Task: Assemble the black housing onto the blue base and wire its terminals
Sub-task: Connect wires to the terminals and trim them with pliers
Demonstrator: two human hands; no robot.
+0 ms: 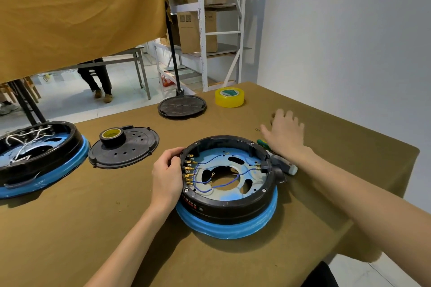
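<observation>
A person's left hand [167, 176] curls over the left rim of the black housing [229, 207], fingers hooked at the edge beside a row of brass terminals [189, 171]. This grip looks meant to steady the housing while the other hand works elsewhere. The right hand [285, 134] reaches out past the housing, fingers spread and flat just above or on the table [93, 228], holding nothing. It seems to be feeling for a small part; a tiny ring terminal [257, 130] lies just left of it.

The housing sits directly in front of the person, already seated on the blue base [229, 228]. Inside, blue wires [219, 185] loop from the terminals, several ends loose, so wiring appears unfinished.

A screwdriver [288, 166] lies touching the housing's right side, under the right forearm, within easy reach. To the left rests a black lid [130, 149] with a roll of black tape [112, 137] on it. Further left is a second housing [39, 158], holding white wires. At the far edge sit a yellow tape roll [229, 97] and a round stand foot [182, 106].
</observation>
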